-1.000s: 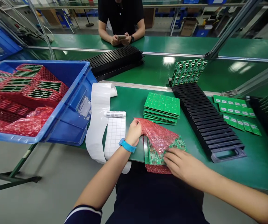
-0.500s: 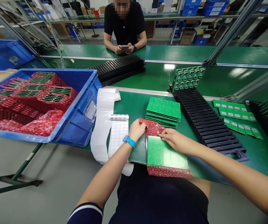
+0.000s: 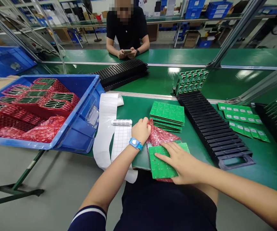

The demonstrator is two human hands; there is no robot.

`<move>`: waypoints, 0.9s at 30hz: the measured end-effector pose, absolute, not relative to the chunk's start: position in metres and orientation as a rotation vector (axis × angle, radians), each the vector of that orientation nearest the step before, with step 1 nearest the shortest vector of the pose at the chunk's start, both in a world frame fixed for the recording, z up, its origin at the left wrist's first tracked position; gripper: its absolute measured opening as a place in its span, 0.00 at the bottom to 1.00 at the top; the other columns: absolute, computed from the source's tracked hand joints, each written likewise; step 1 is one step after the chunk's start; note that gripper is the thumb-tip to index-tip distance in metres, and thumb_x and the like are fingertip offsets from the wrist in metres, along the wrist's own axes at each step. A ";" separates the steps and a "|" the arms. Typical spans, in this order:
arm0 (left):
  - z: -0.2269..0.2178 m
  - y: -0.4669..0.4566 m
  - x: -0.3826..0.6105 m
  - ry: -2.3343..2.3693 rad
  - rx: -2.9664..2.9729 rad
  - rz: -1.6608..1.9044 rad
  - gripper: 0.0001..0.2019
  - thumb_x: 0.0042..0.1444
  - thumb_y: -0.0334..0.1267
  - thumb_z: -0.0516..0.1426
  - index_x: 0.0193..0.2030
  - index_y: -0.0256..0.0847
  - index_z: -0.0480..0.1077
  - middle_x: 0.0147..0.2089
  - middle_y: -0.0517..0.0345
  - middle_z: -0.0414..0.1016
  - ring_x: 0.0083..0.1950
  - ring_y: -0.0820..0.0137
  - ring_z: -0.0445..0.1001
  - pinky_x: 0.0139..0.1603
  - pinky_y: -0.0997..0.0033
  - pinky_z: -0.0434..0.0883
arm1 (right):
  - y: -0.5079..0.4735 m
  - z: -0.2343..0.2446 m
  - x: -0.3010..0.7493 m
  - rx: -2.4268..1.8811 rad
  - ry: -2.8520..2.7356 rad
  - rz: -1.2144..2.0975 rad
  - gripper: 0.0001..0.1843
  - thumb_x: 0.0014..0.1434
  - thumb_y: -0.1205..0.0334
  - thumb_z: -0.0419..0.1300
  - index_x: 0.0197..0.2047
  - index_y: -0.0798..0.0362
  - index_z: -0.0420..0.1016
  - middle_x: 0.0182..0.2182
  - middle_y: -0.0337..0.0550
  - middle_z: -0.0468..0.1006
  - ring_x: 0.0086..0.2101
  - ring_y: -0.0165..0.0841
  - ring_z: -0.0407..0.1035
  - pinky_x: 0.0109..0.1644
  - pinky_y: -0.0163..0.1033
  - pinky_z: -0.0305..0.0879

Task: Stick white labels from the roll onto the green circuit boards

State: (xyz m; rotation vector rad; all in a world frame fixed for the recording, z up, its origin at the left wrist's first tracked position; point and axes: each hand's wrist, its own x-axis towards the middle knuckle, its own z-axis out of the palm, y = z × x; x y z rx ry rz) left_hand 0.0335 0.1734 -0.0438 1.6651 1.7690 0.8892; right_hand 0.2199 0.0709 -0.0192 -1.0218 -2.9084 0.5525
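Note:
My left hand [image 3: 142, 129], with a blue wristband, is closed on a bunched red bubble-wrap bag [image 3: 161, 136] on the green bench. My right hand [image 3: 180, 162] lies flat, fingers spread, on a green circuit board [image 3: 161, 163] at the bench's near edge. More red wrap shows under that board. Just beyond lies a stack of green circuit boards [image 3: 168, 114].
A blue crate [image 3: 80, 106] of red-wrapped boards stands at the left. White label strips [image 3: 115, 128] lie beside my left hand. A long black slotted rack [image 3: 212, 128] runs to the right, with boards standing at its far end. Across the conveyor a person holds a phone [image 3: 127, 51].
My right hand has slid back onto the green board and pulled it toward me. The red wrap has been pushed back and bunched under my left hand.

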 end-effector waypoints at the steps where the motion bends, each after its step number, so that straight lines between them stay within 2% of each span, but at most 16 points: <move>1: -0.046 0.174 0.031 1.775 1.644 0.872 0.04 0.50 0.31 0.55 0.34 0.42 0.66 0.37 0.55 0.69 0.43 0.62 0.69 0.43 0.65 0.64 | 0.072 -0.017 0.219 -0.971 -2.927 0.589 0.50 0.38 0.57 0.65 0.64 0.51 0.51 0.60 0.61 0.47 0.58 0.58 0.43 0.58 0.61 0.42; 4: -0.052 0.178 0.024 1.779 1.523 0.835 0.04 0.52 0.31 0.55 0.37 0.40 0.67 0.34 0.57 0.69 0.40 0.66 0.70 0.42 0.66 0.66 | 0.078 -0.011 0.217 -0.825 -2.956 0.698 0.50 0.37 0.58 0.65 0.64 0.51 0.52 0.59 0.60 0.49 0.56 0.56 0.46 0.56 0.59 0.46; 8: -0.057 0.189 0.017 1.704 1.253 0.774 0.10 0.59 0.39 0.54 0.43 0.35 0.66 0.36 0.58 0.70 0.33 0.73 0.71 0.34 0.69 0.71 | 0.078 -0.006 0.217 -0.686 -2.956 0.775 0.49 0.35 0.56 0.65 0.62 0.51 0.55 0.57 0.59 0.53 0.55 0.54 0.50 0.55 0.59 0.48; 11: -0.057 0.194 0.014 1.618 1.068 0.750 0.13 0.60 0.41 0.53 0.46 0.35 0.66 0.40 0.55 0.71 0.34 0.73 0.72 0.33 0.69 0.73 | 0.075 -0.004 0.220 -0.592 -2.940 0.850 0.49 0.32 0.54 0.65 0.61 0.50 0.58 0.57 0.56 0.54 0.54 0.53 0.51 0.55 0.56 0.49; 15: -0.059 0.193 0.014 1.561 0.964 0.799 0.14 0.60 0.41 0.53 0.49 0.35 0.65 0.43 0.53 0.71 0.37 0.71 0.73 0.36 0.66 0.73 | 0.085 -0.005 0.227 -0.707 -2.923 0.744 0.46 0.37 0.52 0.64 0.61 0.50 0.59 0.54 0.57 0.56 0.52 0.52 0.53 0.53 0.55 0.52; 20: -0.065 0.189 0.013 1.535 1.054 0.928 0.14 0.60 0.40 0.53 0.48 0.35 0.65 0.43 0.53 0.71 0.38 0.70 0.73 0.37 0.66 0.73 | 0.101 -0.010 0.228 -0.912 -2.975 0.604 0.47 0.40 0.52 0.64 0.63 0.50 0.55 0.40 0.51 0.63 0.40 0.45 0.60 0.44 0.50 0.58; 24: -0.068 0.183 0.011 1.508 1.237 1.026 0.12 0.59 0.39 0.54 0.47 0.35 0.66 0.39 0.56 0.72 0.34 0.72 0.72 0.35 0.68 0.72 | 0.100 -0.016 0.221 -0.981 -2.986 0.563 0.48 0.38 0.53 0.65 0.63 0.50 0.54 0.40 0.51 0.62 0.39 0.44 0.60 0.43 0.49 0.58; 27: -0.068 0.180 0.009 1.507 1.397 1.068 0.08 0.58 0.35 0.55 0.42 0.34 0.68 0.35 0.58 0.72 0.34 0.72 0.72 0.37 0.66 0.72 | 0.095 -0.016 0.216 -1.023 -2.974 0.575 0.46 0.36 0.54 0.65 0.60 0.53 0.58 0.38 0.50 0.63 0.38 0.44 0.61 0.43 0.50 0.59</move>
